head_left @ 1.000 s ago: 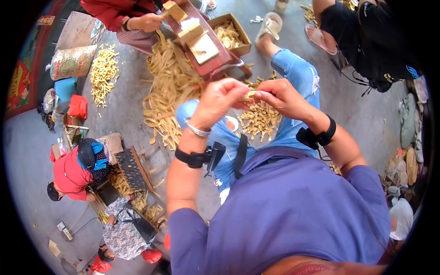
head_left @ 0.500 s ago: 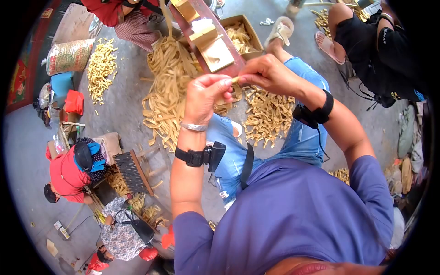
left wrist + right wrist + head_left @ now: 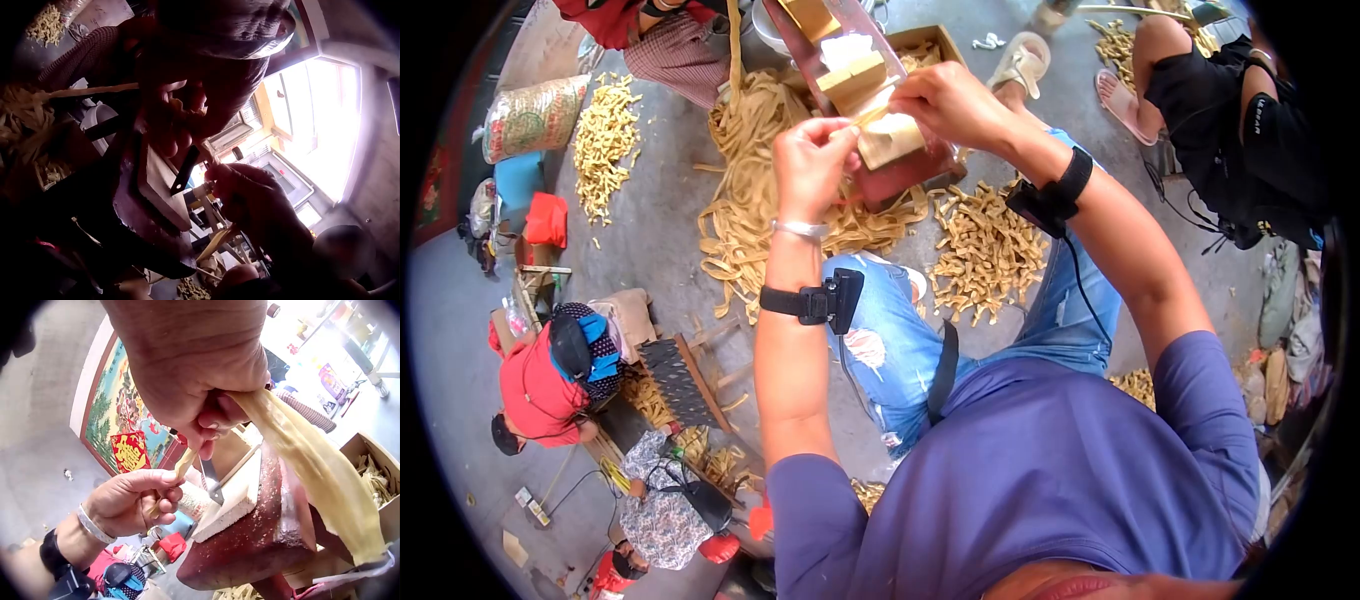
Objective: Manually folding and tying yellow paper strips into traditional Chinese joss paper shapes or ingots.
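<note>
Over the end of a red wooden bench [image 3: 250, 559], my left hand [image 3: 810, 165] and right hand [image 3: 955, 100] stand a short way apart. A pale yellow flat strip [image 3: 312, 469] stretches between them. My left thumb and fingers pinch its end, while my right hand grips it farther along. From the right hand a long flat tail hangs down beside the bench, as the right wrist view shows. Below the hands, a wooden board [image 3: 247, 503] with a dark metal blade [image 3: 215, 494] lies on the bench. The left wrist view is dark around both hands.
A heap of long strips [image 3: 750, 190] lies left of the bench, with short knotted pieces [image 3: 985, 250] on the floor in front. A cardboard box [image 3: 375, 465] with strips stands behind. People sit at the left, beside the bench and at the right [image 3: 1200, 120]; a sack [image 3: 535, 118] leans left.
Both hands have moved forward from above my lap to over the bench's board and are a little farther apart. The strip stays between them.
</note>
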`<state>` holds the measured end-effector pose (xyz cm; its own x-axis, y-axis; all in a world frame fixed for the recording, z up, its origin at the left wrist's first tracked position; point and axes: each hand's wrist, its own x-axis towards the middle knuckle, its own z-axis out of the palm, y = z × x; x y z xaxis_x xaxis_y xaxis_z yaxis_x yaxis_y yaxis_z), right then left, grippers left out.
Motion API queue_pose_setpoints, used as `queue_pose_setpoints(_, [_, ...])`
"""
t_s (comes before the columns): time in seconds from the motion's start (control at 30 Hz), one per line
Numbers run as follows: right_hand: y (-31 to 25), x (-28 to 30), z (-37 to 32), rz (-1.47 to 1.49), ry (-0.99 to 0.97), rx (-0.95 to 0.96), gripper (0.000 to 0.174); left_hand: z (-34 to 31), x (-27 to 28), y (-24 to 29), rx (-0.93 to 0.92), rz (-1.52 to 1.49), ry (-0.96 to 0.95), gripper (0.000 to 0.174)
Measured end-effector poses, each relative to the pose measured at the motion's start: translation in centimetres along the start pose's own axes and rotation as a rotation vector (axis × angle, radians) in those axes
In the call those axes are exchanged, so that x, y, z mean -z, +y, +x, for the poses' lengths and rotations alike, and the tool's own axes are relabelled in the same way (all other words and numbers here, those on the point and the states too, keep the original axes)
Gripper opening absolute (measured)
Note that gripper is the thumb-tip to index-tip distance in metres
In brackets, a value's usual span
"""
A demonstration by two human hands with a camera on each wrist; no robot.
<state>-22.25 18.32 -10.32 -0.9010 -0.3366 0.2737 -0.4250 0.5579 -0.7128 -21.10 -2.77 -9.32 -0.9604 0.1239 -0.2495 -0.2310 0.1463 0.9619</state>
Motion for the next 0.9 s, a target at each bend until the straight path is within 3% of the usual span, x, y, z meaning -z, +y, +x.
queue_pose_setpoints(0.1, [-0.3, 0.1, 0.5, -0.018, 0.017, -0.056, 0.017, 0.6, -0.2, 0.0, -0.001, -0.004, 0.005, 0.015])
queue_pose_setpoints(0.2, [1.6, -1.6, 0.4, -0.341, -0.005, -0.046, 0.019, 1.7, -0.4, -1.6, 0.013, 0.090, 0.016, 0.015])
queue_pose_setpoints(0.23, [1.9, -1.5, 0.1, -0.303, 0.064, -0.033, 0.021, 1.8, -0.2, -2.1, 0.031, 0.082, 0.028, 0.016])
queue_pose_setpoints(0.33, [1.2, 0.3, -0.9, -0.073, 0.086, -0.255, 0.022, 0.3, 0.2, -1.4, 0.128, 0.008, -0.030, 0.020])
queue_pose_setpoints(0.37, [1.5, 0.6, -1.4, 0.063, 0.177, -0.276, 0.021, -1.0, 0.1, -0.9, 0.191, -0.047, -0.082, 0.022])
queue_pose_setpoints(0.4, [0.5, 1.8, -2.2, 0.419, 0.107, -0.425, 0.022, -2.4, -0.3, -0.5, 0.253, -0.106, -0.137, 0.023])
queue_pose_setpoints(0.47, [0.7, 1.9, -4.1, 0.886, 0.223, -0.327, 0.022, -4.9, -1.9, -0.7, 0.331, -0.176, -0.294, 0.033])
queue_pose_setpoints(0.53, [-1.5, 3.6, -6.1, 0.824, 0.195, -0.270, 0.022, -6.5, -4.0, -2.0, 0.290, -0.121, -0.380, 0.041])
queue_pose_setpoints(0.57, [-2.4, 3.9, -7.1, 0.906, 0.186, -0.222, 0.021, -6.6, -4.8, -4.2, 0.071, 0.131, -0.442, 0.047])
queue_pose_setpoints(0.6, [-3.1, 4.0, -8.3, 0.992, 0.176, -0.177, 0.020, -7.5, -6.1, -3.4, 0.033, 0.162, -0.441, 0.049])
queue_pose_setpoints(0.67, [-4.9, 4.7, -10.9, 1.014, 0.138, -0.204, 0.020, -9.3, -8.9, -1.7, 0.281, -0.352, -0.473, 0.046])
queue_pose_setpoints(0.73, [-5.5, 5.1, -13.6, 0.905, 0.071, -0.268, 0.021, -10.3, -10.5, -1.3, 0.333, -0.646, -0.492, 0.038])
queue_pose_setpoints(0.83, [-6.5, 6.1, -16.9, 0.780, 0.112, -0.214, 0.022, -12.4, -12.2, 0.6, 0.307, -0.713, -0.287, 0.028])
queue_pose_setpoints(0.9, [-8.2, 6.4, -18.7, 0.885, 0.105, -0.255, 0.022, -13.6, -13.2, 0.3, 0.322, -0.650, -0.284, 0.024])
